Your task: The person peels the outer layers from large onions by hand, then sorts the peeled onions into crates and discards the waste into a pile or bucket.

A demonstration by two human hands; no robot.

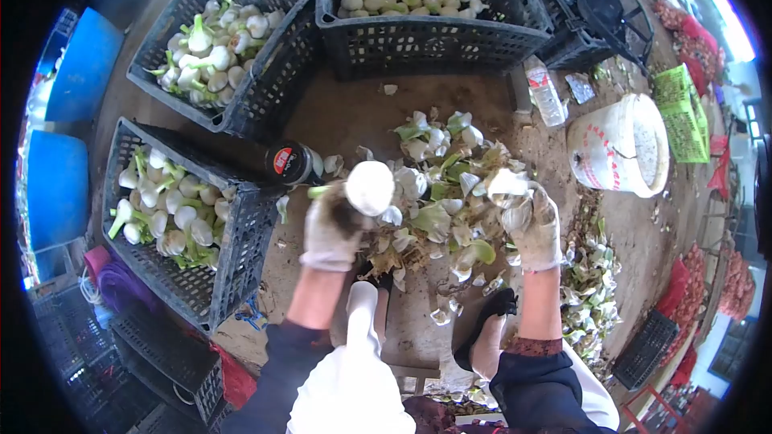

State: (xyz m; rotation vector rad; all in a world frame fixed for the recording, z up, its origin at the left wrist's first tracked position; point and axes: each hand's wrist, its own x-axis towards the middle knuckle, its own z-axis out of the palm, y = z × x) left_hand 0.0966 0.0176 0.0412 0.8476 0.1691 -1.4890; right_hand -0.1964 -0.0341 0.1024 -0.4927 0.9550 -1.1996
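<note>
My left hand (332,231), in a dirty white glove, is closed round a smooth white garlic bulb (370,189) with a short green stem end poking out on the left. The hand is slightly blurred. My right hand (537,229), gloved as well, has its fingers curled round pale garlic skin (515,210), with a bright white piece at the fingertips. Between and below both hands lies a heap of garlic peelings (434,217), white skins mixed with green leaves and brown roots.
Black crates of garlic stand at the left (233,273), upper left (277,72) and top (434,44). A dark-lidded jar (291,162) sits by the left crate. To the right are a plastic bottle (545,96), a white bucket (603,149) and a green basket (679,104). More peelings (591,297) lie lower right.
</note>
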